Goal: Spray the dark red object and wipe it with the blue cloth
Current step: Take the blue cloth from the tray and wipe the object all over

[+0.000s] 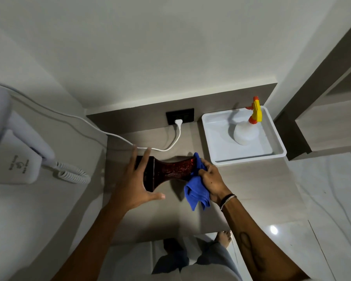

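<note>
A dark red, glittery vase-shaped object (170, 169) lies on its side above the grey counter (166, 216). My left hand (136, 183) grips its wide left end, fingers spread around the base. My right hand (212, 179) holds a crumpled blue cloth (196, 191) pressed against the object's right end, with part of the cloth hanging down. A white spray bottle (245, 131) with a yellow and orange trigger head stands in a white tray (211, 142) at the back right, apart from both hands.
A white cable (176, 136) runs from a black wall socket (179, 115) across the counter behind the object. A white wall-mounted hair dryer (18, 151) with a coiled cord hangs at the left. A shelf unit stands at the right. My feet show on the glossy floor below.
</note>
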